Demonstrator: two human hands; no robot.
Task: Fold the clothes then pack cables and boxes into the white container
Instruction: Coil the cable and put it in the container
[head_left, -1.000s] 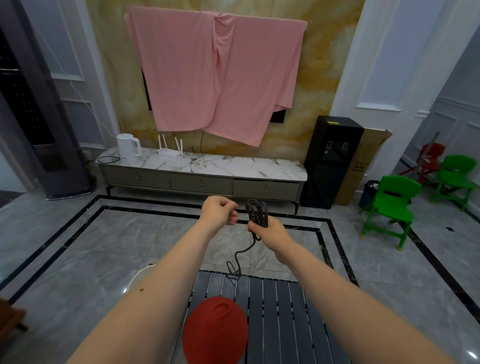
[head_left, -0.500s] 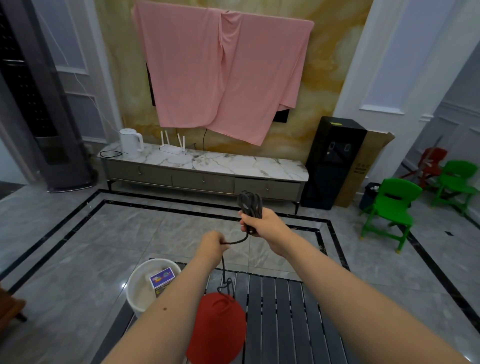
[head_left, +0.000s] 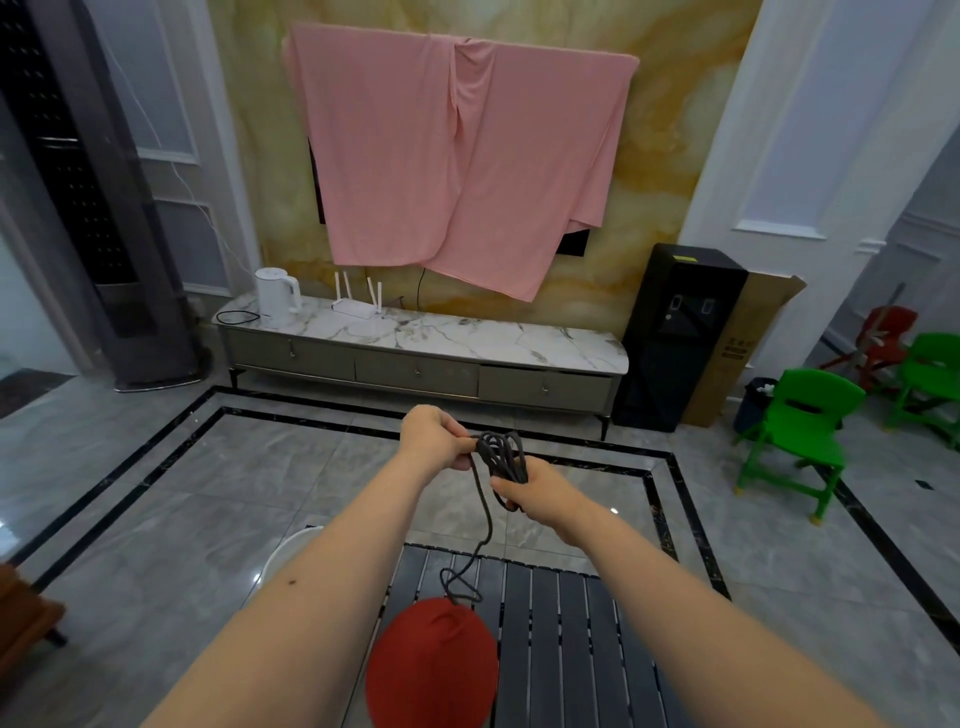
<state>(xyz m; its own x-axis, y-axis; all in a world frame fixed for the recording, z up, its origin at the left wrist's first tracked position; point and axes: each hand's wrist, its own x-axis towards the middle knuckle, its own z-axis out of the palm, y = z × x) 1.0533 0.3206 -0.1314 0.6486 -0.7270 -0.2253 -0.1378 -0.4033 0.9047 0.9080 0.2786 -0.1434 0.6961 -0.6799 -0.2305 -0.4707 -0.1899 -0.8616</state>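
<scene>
The right hand (head_left: 540, 493) grips the coiled cable (head_left: 501, 457), loops standing upright toward 12 o'clock. The left hand (head_left: 434, 439) pinches its top. A loose tail hangs toward 6 o'clock onto the bench (head_left: 561, 623).

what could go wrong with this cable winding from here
The loose tail of the cable hangs from the coil down onto the slatted table, where it curls into a small loop beside the red cap. Pulled up fast, it might knot or drag the cap. The coil is pinched only between the left hand and right hand, so loops could slip free.
</scene>
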